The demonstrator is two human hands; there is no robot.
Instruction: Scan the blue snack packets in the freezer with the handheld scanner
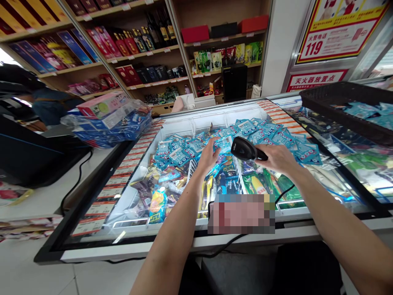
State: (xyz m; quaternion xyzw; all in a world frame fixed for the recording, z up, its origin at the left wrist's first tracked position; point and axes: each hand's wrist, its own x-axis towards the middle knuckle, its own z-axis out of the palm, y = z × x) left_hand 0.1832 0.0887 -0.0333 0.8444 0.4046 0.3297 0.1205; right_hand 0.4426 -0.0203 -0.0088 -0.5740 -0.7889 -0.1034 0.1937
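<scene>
A blue packet (225, 143) is near the middle of the freezer (123, 256) top. The left hand (206, 160) is at its left end; I can't tell if it's pinching. The right hand (280, 158) grips a black scanner (244, 149) sideways, head just beside the packet's right end. Other blue packets (179, 155) lie around.

Shop, by all signs. Wall shelves (215, 10) run from 10 to 1 o'clock, boxed goods throughout, bottles (153, 30) at 11, price tags (149, 53) along the edges. Centre: glass-topped freezer (123, 254) full of bright packets (258, 184), with paper price labels (113, 180) down its 8 o'clock side. Barcode scanner (244, 149) in right hand (278, 157). Fire-notice poster (334, 37) at 2 o'clock.
</scene>
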